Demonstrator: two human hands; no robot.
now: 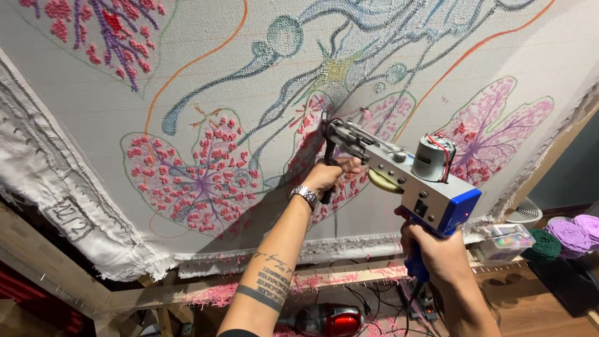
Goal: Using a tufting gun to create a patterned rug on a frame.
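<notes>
A silver and blue tufting gun (399,175) points its needle at a stretched white cloth (93,106) covered with pink tufted leaf shapes and blue, orange and green drawn lines. My left hand (327,175), with a metal watch on the wrist, grips the gun's black front handle close to the cloth. My right hand (437,253) holds the blue rear grip below the motor. The needle tip touches the cloth at a pink leaf (312,125) near the middle.
The cloth is nailed to a wooden frame (56,268) with pink yarn scraps along its lower bar. A red vacuum cleaner (327,319) and cables lie on the floor below. Purple and green yarn balls (564,236) and a clear plastic box (508,240) sit at the right.
</notes>
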